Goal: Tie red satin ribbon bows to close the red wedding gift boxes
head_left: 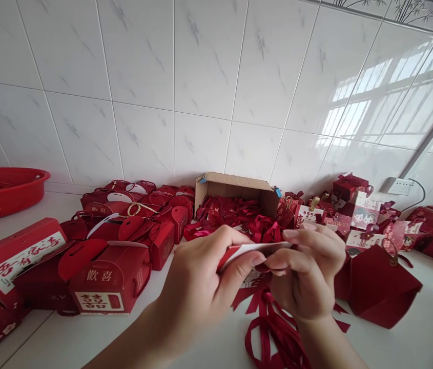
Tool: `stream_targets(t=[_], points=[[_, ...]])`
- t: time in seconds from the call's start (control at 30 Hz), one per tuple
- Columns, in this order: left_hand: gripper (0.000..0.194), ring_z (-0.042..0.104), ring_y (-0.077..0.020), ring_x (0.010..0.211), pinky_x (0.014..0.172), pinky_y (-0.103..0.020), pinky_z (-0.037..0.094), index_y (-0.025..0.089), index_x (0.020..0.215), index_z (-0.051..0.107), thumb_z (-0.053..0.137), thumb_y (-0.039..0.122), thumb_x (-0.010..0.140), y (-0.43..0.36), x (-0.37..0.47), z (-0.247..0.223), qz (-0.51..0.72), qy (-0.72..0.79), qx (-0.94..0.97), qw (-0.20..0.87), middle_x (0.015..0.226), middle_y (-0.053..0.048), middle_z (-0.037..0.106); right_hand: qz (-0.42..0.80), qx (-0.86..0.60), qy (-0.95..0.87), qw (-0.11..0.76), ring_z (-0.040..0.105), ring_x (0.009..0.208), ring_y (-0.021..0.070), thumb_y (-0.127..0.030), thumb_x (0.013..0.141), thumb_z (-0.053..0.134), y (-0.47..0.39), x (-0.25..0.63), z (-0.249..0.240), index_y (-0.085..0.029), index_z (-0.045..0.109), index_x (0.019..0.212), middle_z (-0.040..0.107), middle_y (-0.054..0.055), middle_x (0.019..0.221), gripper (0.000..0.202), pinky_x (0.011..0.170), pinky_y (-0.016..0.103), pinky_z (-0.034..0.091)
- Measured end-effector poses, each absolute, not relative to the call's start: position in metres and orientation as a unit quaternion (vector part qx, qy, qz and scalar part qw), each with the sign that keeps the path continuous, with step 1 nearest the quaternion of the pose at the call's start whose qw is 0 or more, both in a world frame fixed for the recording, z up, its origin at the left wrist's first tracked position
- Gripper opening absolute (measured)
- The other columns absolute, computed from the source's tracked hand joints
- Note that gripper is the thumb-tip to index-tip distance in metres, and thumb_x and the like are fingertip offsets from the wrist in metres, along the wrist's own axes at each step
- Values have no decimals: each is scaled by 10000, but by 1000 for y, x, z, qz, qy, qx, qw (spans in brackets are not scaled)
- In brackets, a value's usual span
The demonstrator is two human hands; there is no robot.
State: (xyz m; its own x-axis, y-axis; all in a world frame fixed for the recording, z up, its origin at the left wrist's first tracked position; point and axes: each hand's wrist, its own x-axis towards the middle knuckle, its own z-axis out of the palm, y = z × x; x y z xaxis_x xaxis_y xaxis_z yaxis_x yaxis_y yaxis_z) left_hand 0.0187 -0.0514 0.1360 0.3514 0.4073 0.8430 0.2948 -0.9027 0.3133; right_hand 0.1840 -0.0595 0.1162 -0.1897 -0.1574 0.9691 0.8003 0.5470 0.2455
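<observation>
A card [245, 248] is clamped by the left hand [199, 271], seemingly for steadiness; its three-o'clock end is pinched by the right hand [310, 271]. Ribbons [265, 335] are laid close, at six o'clock.

Both hands [201, 279] [310, 274] on red-and-white cardboard [244, 248]

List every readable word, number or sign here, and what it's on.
"歡喜": front red box, upper face.
"囍": white panel on that box.
"歡喜": smaller, on a box behind.
"吾", "有", "家", "喜": white label on left red box.
Too small or blurred: right-hand boxes, held red-and-white piece.
</observation>
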Motion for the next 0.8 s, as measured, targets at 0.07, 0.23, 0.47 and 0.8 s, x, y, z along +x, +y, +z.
stream_targets(t=[0.07, 0.23, 0.47, 0.8], points=[[54, 665, -80, 666, 569, -166, 471, 204, 902, 566, 560, 257, 909, -54, 19, 135, 527, 213, 821, 48, 784, 49, 719, -425, -244, -642, 590, 477, 797, 167, -37, 852, 486, -60, 184, 115, -203, 539, 715, 504, 47, 883, 222, 780, 343, 417], [42, 657, -74, 665, 576, -170, 470, 208, 918, 563, 567, 248, 907, -56, 19, 134, 533, 204, 820, 48, 785, 55, 712, -426, -231, -638, 599, 471, 795, 154, -58, 862, 508, -59, 183, 113, -197, 544, 668, 497, 50, 886, 242, 825, 342, 403], [54, 660, -83, 654, 582, -185, 479, 190, 911, 568, 567, 244, 908, -53, 19, 136, 541, 185, 819, 41, 787, 36, 721, -400, -247, -651, 596, 478, 872, 160, -39, 856, 479, -60, 187, 114, -192, 537, 652, 484, 53, 934, 261, 909, 373, 368], [69, 682, -115, 674, 614, -203, 519, 186, 896, 579, 578, 254, 899, -56, 18, 136, 548, 181, 816, 36, 812, 2, 740, -390, -258, -625, 625, 472, 879, 210, -162, 915, 508, -59, 189, 110, -193, 557, 642, 513, 82, 940, 279, 832, 402, 384]])
